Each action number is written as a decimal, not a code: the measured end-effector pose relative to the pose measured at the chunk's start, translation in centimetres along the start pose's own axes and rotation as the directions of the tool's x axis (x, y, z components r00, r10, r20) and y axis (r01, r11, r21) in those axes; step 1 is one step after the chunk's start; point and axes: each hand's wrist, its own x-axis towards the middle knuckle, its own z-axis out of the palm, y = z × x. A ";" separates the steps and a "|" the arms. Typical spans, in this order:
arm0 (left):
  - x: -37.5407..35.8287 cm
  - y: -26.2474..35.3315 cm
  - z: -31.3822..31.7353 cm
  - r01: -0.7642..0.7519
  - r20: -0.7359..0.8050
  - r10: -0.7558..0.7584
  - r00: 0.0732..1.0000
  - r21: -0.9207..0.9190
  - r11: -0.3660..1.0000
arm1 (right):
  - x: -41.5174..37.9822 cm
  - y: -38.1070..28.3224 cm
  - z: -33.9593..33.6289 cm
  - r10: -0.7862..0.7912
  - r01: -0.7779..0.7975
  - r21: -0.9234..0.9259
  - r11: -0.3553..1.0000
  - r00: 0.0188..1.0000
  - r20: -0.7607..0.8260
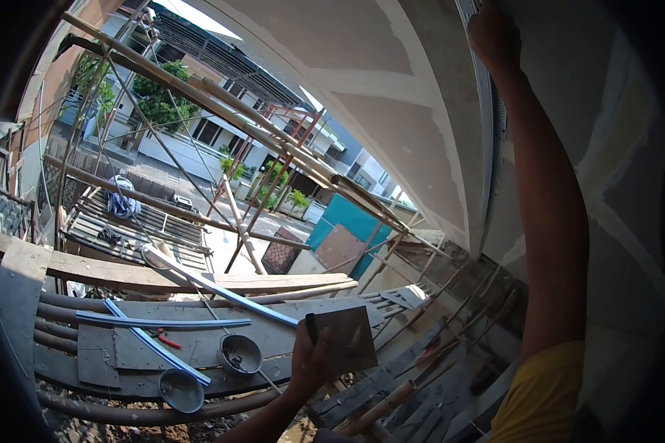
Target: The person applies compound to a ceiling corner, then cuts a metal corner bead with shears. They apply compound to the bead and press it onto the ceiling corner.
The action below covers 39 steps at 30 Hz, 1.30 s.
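My left hand [309, 359], at the lower middle, is closed on a square flat plate [351, 341] with a dark strip along its near edge, like a plasterer's scraper. Raised high on the right, my right hand [493, 37] is closed against the edge of the curved ceiling panel [451, 96]. Its fingers are partly hidden, so I cannot make out what they hold. A pale metal-like strip [486, 155] runs down along that edge, below the fist. Below and left of my left hand, two round bowls, a nearer bowl [181, 390] and a farther bowl [241, 354], sit on the planks.
Blue-white perforated strips [162, 323] lie across the scaffold planks [199, 343], near a red-handled tool [168, 340]. Bamboo poles [177, 203] cross at the left. A bundled cloth [123, 198] rests on a slatted platform [140, 236]. Rubble lies below the planks.
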 end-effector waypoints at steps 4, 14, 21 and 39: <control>0.2 1.0 -0.3 0.063 0.008 -0.062 0.998 -0.069 0.996 | -0.2 1.4 0.8 -0.129 0.133 0.117 0.984 0.991 -0.037; 1.4 4.5 -0.9 0.433 0.177 -0.414 0.893 -0.587 0.684 | -20.1 -2.5 -10.4 -0.559 0.277 0.773 0.571 0.820 0.119; 1.8 6.1 -2.4 0.412 0.237 -0.346 0.908 -0.658 0.630 | -36.2 -4.1 -16.2 -0.794 0.169 0.957 0.235 0.601 0.089; 2.6 7.3 -3.3 -0.188 -0.010 0.193 0.981 0.181 0.965 | -33.8 -1.3 -14.7 -0.954 0.437 0.883 0.172 0.299 0.038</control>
